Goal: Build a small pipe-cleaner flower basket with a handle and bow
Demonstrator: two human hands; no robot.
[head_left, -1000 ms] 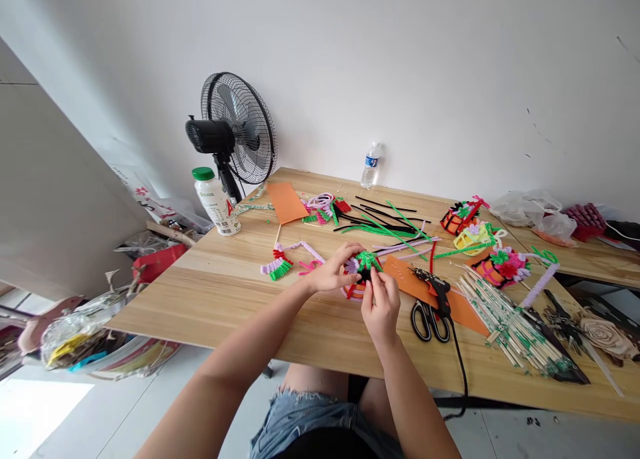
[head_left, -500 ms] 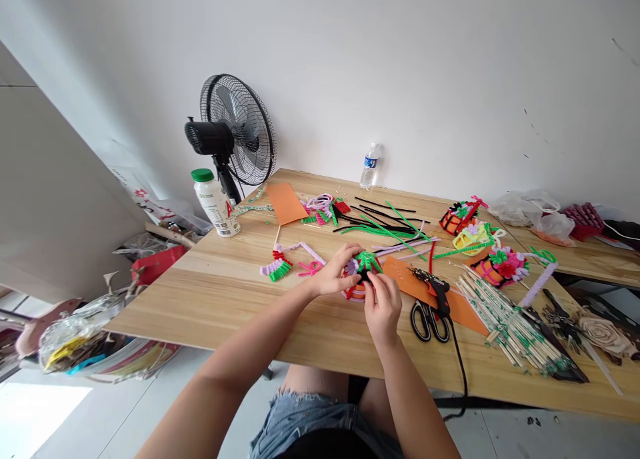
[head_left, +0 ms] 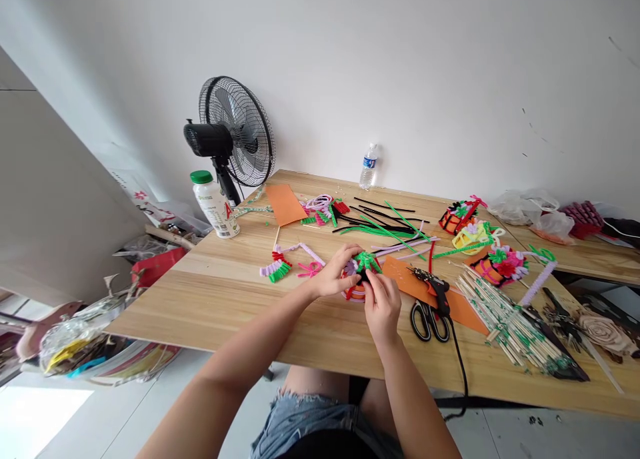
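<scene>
A small pipe-cleaner flower basket (head_left: 356, 292) stands on the wooden table between my two hands. It has an orange and red body, with a green pipe-cleaner flower (head_left: 367, 262), a lilac one and a black piece on top. My left hand (head_left: 339, 272) wraps around its left side, fingers over the back. From the right, my right hand (head_left: 383, 304) pinches at the black piece near the top; the fingertips partly hide it. To the right lie a black and red hot glue gun (head_left: 436, 291) and black-handled scissors (head_left: 429, 320).
Loose pipe cleaners (head_left: 385, 222) lie behind the basket. Finished-looking baskets (head_left: 500, 266) and a bundle of wrapped sticks (head_left: 510, 319) are at right. A white bottle (head_left: 215, 206), fan (head_left: 235, 132) and water bottle (head_left: 369, 167) stand farther back. The glue gun's cord (head_left: 460, 359) hangs over the front edge.
The right fingers have shifted very slightly at the top of the basket. The left hand keeps its hold, and the other things stay in place.
</scene>
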